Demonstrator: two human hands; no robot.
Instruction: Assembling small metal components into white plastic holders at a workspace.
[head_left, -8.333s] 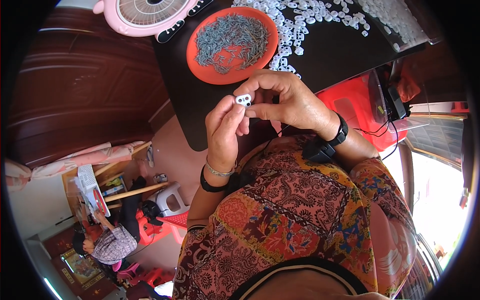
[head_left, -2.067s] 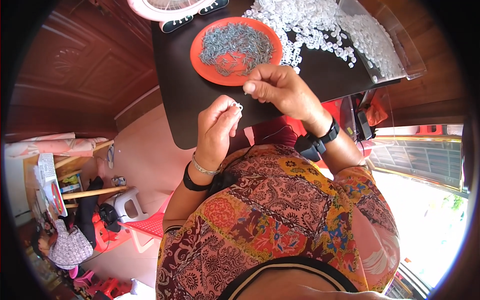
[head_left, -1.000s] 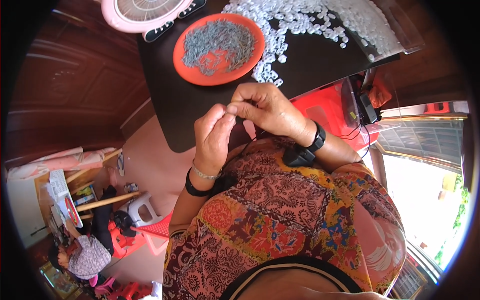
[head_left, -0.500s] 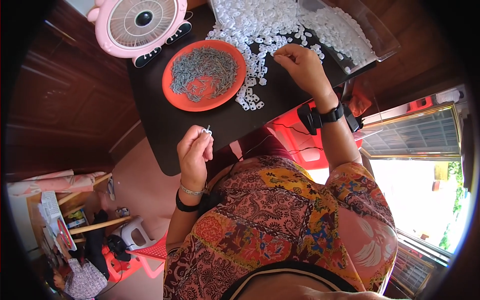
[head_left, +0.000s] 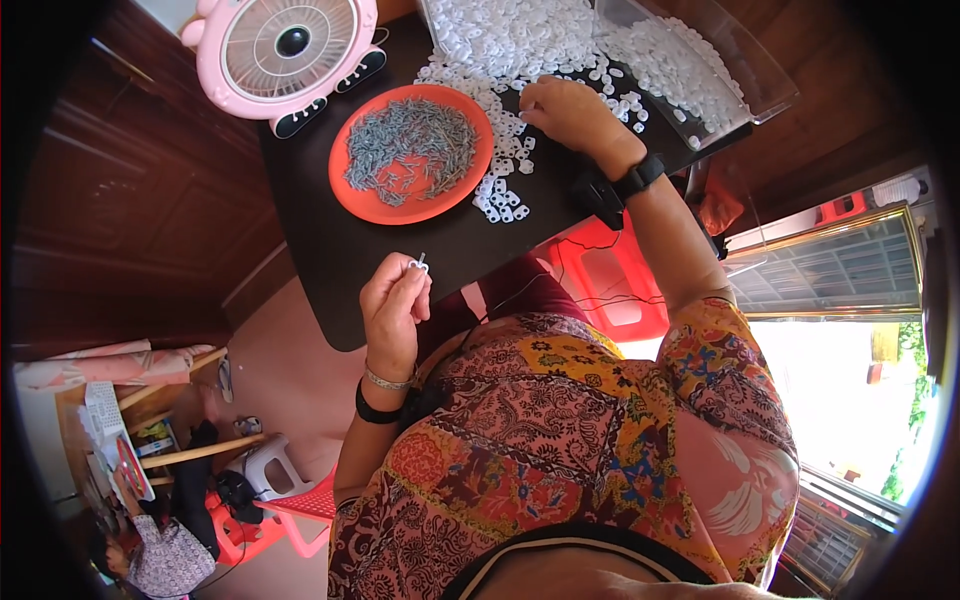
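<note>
We judge we are between assemblies: our left hand (head_left: 392, 300) pinches one small white piece (head_left: 415, 263) above the counter (head_left: 330, 250), while our right hand (head_left: 565, 108) rests, fingers curled, on the white pile (head_left: 500, 40), where it must pick one.

1. A clear rectangular plastic container (head_left: 722, 70) stands at the far right of the dark table (head_left: 330, 250), part-filled with small white plastic pieces; its walls are see-through and no label shows on it.
2. At the lower left, a white sheet (head_left: 103, 410) with rows of dark print lies on a wooden shelf.
3. No screens or signs are visible.
</note>
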